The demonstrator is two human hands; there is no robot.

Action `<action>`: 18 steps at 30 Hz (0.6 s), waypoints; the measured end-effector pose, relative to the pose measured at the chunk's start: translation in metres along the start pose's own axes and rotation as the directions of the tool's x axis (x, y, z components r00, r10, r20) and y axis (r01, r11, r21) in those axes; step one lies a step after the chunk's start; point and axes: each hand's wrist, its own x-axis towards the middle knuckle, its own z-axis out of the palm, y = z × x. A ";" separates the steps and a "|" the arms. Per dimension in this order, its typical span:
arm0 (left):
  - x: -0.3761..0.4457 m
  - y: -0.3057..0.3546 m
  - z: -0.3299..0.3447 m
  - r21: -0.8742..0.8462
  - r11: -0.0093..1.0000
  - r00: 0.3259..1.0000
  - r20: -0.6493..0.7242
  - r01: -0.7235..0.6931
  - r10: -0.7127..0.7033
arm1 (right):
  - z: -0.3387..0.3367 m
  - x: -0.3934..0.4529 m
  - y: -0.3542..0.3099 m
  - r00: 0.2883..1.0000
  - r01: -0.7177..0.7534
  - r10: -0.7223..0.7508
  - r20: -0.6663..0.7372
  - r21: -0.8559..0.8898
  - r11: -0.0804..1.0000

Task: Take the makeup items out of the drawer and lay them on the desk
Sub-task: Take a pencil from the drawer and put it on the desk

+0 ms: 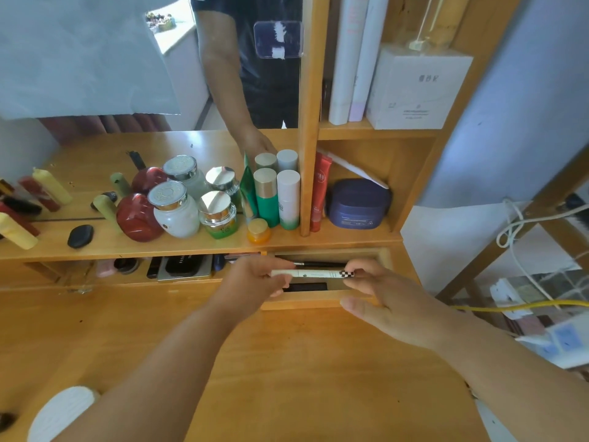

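A slim white makeup pen (314, 274) with a checkered end was held level above the open drawer (322, 301), pinched at its left end by the left hand (255, 282) and at its checkered right end by the right hand (382, 291). The fingers (280, 277) of the left hand were curled around the pen's tip; the right hand's thumb was stretched along the drawer's front edge. Inside the drawer, a thin dark brush (315, 264) was seen behind the pen and a flat black item (306, 286) below it, partly hidden by both hands. The tabletop (287, 362) in front was crossed by both forearms.

To the left, an open compartment (143, 269) under the shelf was filled with dark compacts and a pink item. On the shelf (95, 247) above, close behind the hands, were crowded a red round case (138, 218), a white jar (175, 212), a green glass jar (220, 216), a small orange jar (258, 231), a green bottle (266, 196) and a white bottle (288, 199). Right of the wooden post, a red tube (320, 193) and a navy pouch (358, 204) were kept.
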 end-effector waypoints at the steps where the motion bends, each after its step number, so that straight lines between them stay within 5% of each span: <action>1: -0.002 0.002 -0.003 -0.195 0.979 0.998 0.014 0.058 -0.057 | 0.000 -0.001 -0.004 1.000 -0.012 0.013 -0.012 0.070 0.997; 3: -0.006 0.002 -0.008 -0.465 0.879 0.994 0.029 0.109 -0.109 | 0.004 -0.004 -0.013 0.997 -0.045 0.056 -0.045 0.229 0.973; 6: -0.012 -0.005 -0.015 -0.597 0.797 0.994 0.005 0.093 -0.112 | 0.020 -0.010 -0.032 0.989 -0.078 0.127 -0.079 0.452 0.889; 18: -0.067 -0.065 -0.064 -0.476 0.863 0.972 -0.067 0.168 -0.226 | 0.129 -0.030 -0.118 0.983 -0.177 0.054 0.177 0.813 0.554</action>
